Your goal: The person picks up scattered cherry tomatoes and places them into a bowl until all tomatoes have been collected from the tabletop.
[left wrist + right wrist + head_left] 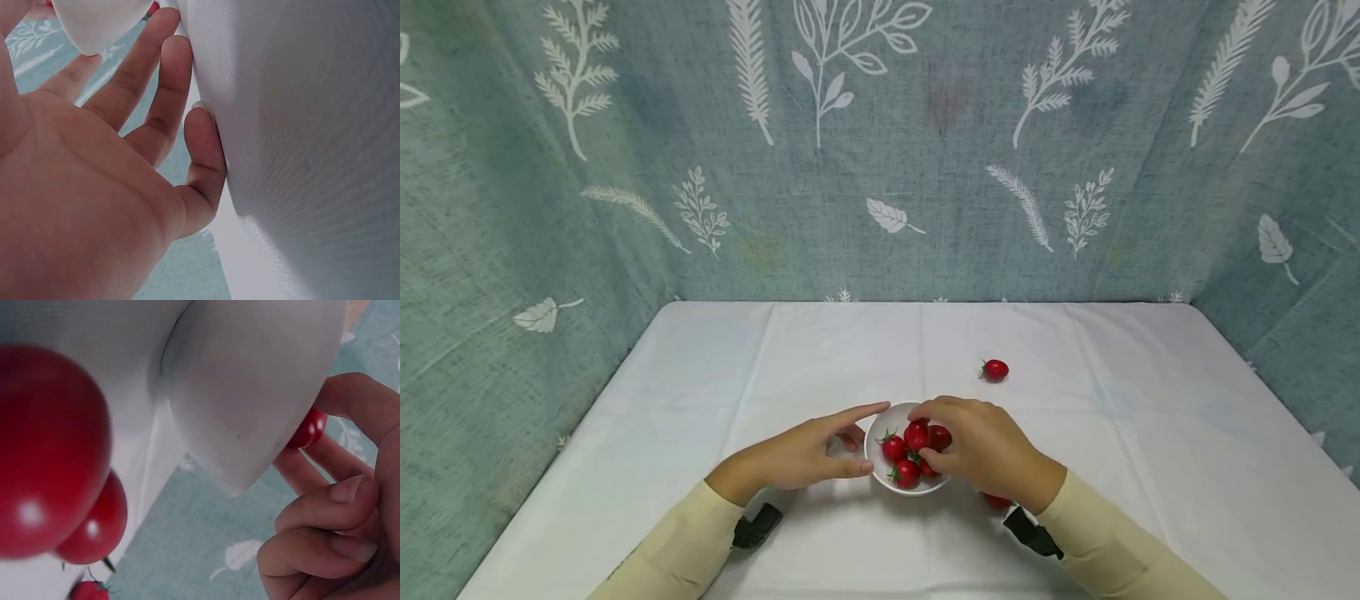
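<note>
A white bowl holds several cherry tomatoes with green stems. My left hand is at the bowl's left side, thumb and index finger spread wide with the fingertips right at the rim. In the left wrist view its other fingers are loosely bent beside the white cloth, below the bowl. My right hand reaches over the right rim, its thumb and index finger pinching a cherry tomato inside the bowl. The right wrist view shows that tomato just past the rim, with the remaining fingers curled.
One cherry tomato lies on the white tablecloth behind the bowl to the right. Another tomato is partly hidden under my right wrist. Close to the right wrist camera, two tomatoes overlap. A green leaf-patterned curtain surrounds the table.
</note>
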Motion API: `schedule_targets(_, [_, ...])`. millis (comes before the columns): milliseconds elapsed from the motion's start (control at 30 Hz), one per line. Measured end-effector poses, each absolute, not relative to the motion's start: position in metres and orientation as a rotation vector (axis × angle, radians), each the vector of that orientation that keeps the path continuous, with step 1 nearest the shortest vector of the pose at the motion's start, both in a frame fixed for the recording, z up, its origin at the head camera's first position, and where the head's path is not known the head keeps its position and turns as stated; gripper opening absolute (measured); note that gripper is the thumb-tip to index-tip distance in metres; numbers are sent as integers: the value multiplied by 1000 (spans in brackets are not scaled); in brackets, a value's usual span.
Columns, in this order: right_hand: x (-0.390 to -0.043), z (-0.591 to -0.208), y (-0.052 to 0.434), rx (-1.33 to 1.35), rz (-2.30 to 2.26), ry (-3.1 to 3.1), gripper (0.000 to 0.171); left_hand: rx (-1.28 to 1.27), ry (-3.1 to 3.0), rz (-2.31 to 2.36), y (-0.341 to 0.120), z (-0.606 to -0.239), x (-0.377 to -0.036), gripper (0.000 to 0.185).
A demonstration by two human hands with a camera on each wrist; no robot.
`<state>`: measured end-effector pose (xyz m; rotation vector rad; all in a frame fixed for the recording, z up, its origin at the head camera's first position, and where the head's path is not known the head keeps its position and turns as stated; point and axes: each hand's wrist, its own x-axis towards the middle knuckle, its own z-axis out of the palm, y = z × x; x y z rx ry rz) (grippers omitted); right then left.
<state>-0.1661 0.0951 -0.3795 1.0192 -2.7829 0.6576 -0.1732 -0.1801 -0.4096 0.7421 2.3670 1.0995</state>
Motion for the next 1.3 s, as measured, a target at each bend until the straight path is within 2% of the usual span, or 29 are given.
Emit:
schedule_targets(433, [-169, -387, 87, 1087, 552, -2845, 31, 762, 2350, 1119, -179, -410, -174, 73])
schedule_targets(800, [-169, -389, 89, 1120, 534, -2779, 37, 753, 2361, 1114, -180, -412, -175, 73])
schedule_targets(1033, [-173, -385, 104, 1011, 567, -2655, 35, 766, 2372, 1114, -181, -413, -174, 73])
schedule_targets(1300, [-192, -385, 131, 857, 494, -2688, 38, 737, 2375, 1108, -180, -413, -173, 73])
